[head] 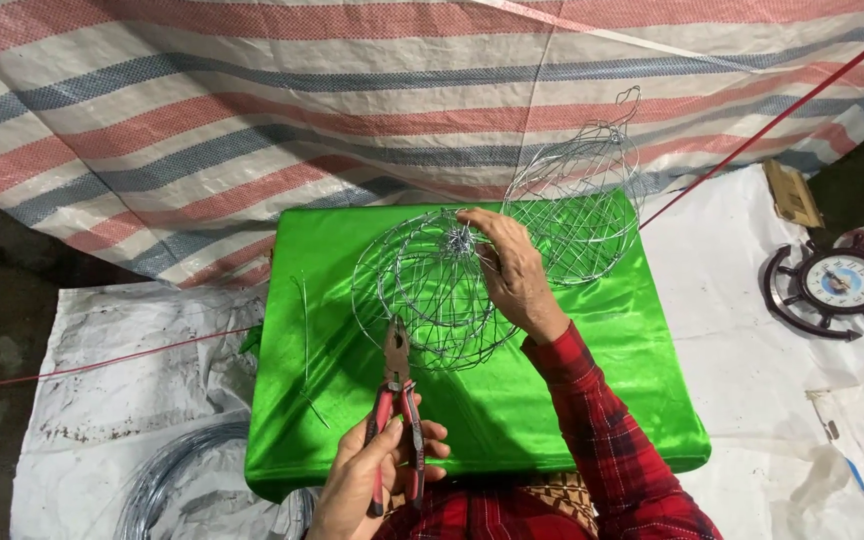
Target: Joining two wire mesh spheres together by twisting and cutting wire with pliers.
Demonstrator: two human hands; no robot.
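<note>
Far at 8 o'clock, a wire coil (167, 480) on a white sheet (122, 390), half out of view. On the green cloth (572, 400), near its 9 o'clock edge, loose wire bits (304, 340), thin and straight. At 6 o'clock, left hand (372, 475) closed around the red grips of pliers (397, 400), nose pointing to 12 o'clock, tip just at the lower rim of a round wire cage (427, 290). Cage at the cloth's centre: silver, openwork, ball-shaped, ribs meeting in a twisted knot at its top. Right hand (514, 270) in a red plaid sleeve (602, 430), laid over the cage's 3 o'clock side, fingertips (467, 218) pinching at the knot, palm hiding part of the mesh. At 1 o'clock, a second wire cage (577, 195), pear-shaped with a loop on top, leaning at the cloth's far edge, just beside the first. Behind, at 12 o'clock, a striped tarp (252, 110); a red cord (772, 120) slanting across it. Far at 3 o'clock, a ship's-wheel clock (837, 285) flat on the sheet, well apart from the cloth.
</note>
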